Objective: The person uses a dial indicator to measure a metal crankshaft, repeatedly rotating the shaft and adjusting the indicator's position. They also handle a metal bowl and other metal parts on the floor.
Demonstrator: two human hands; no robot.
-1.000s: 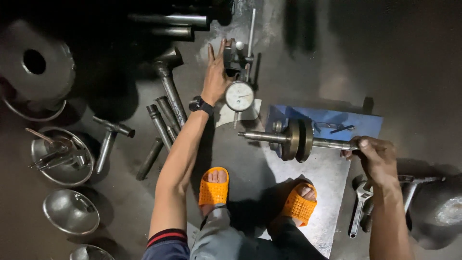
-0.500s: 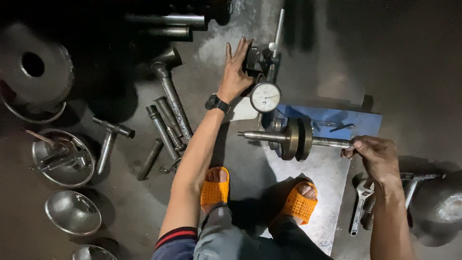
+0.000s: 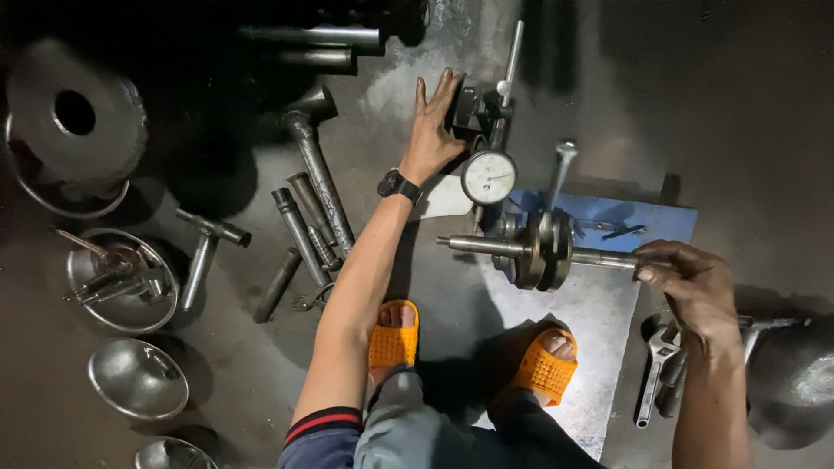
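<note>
A grey steel crankshaft with two round webs lies crosswise in the middle of the scene, over a pale metal plate and just in front of a blue metal stand; its connecting rod points up and away. The right hand pinches the crankshaft's right shaft end, its fingers closed together around the thin stub. Just left of the crank and farther off, a round white-faced dial gauge hangs on a dark stand with an upright rod. The left hand lies flat against the stand's base block, fingers straight and slightly spread, a black wristwatch on its wrist. Two orange slip-on sandals sit on the near floor between the arms.

To the left, several dark steel shafts and a long hammer-like tool lie side by side on the grey floor. Farther left, a shallow round metal bowl holds a few small metal parts and rods. Nearer, a second shiny bowl shows only its polished inside. A large grey disc with a centre hole rests far left. At the near right an adjustable spanner lies beside a rounded dark metal housing.
</note>
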